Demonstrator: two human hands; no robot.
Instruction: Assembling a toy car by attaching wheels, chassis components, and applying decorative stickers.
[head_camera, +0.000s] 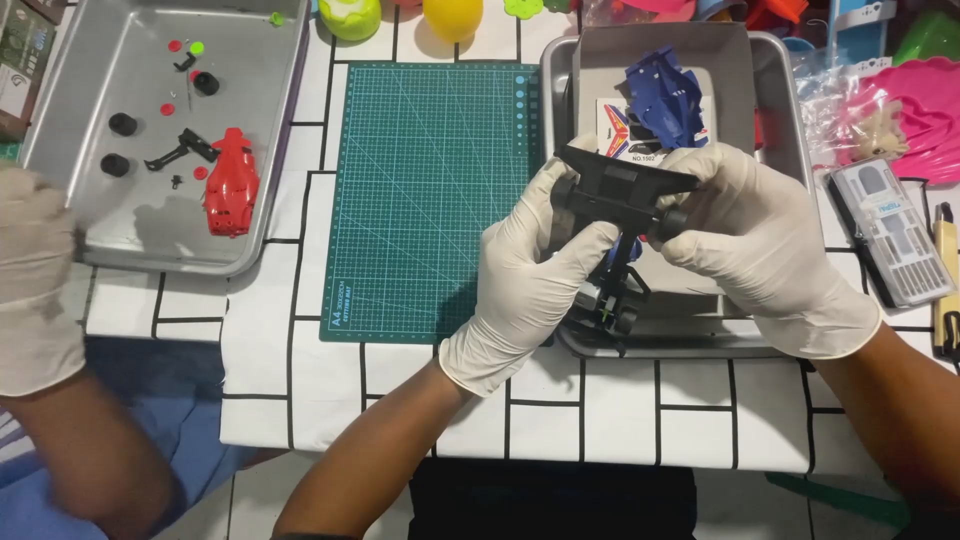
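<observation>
Two gloved hands, left hand (530, 285) and right hand (760, 250), grip a black toy car chassis (620, 200) by its wheels, held upright above the right metal tray (780, 100), its nose pointing down, just right of the green cutting mat (430, 190).

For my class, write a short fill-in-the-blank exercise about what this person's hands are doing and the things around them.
1. Both hands, left hand and right hand, wear white ____.
2. Together they hold a ____ toy car chassis.
3. The red car body lies in the metal ____ on the left.
4. The cutting mat is ____ in colour.

Missing words: gloves; black; tray; green
</observation>
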